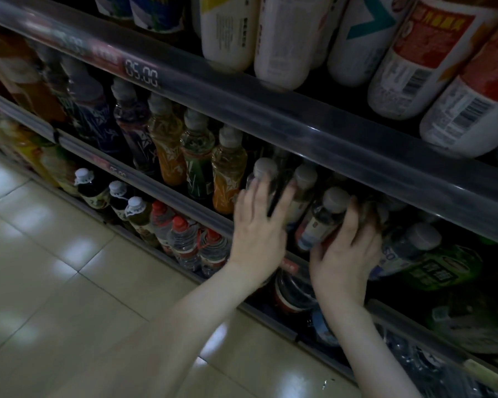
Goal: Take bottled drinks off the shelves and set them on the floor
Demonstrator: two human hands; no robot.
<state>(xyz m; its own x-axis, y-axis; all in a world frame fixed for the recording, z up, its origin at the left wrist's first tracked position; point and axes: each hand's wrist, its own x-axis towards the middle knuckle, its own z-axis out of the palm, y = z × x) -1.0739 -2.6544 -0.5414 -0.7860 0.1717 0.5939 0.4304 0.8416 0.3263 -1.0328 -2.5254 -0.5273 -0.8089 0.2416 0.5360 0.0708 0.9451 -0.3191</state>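
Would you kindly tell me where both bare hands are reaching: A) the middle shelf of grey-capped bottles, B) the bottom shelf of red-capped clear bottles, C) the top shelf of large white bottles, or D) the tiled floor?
A: the left hand lies spread on one clear grey-capped bottle and the right hand grips a second grey-capped bottle, both on the middle shelf.

Reaches forward with both arms, left hand [258, 225] flat with fingers spread, right hand [346, 255] gripping a bottle [321, 224].
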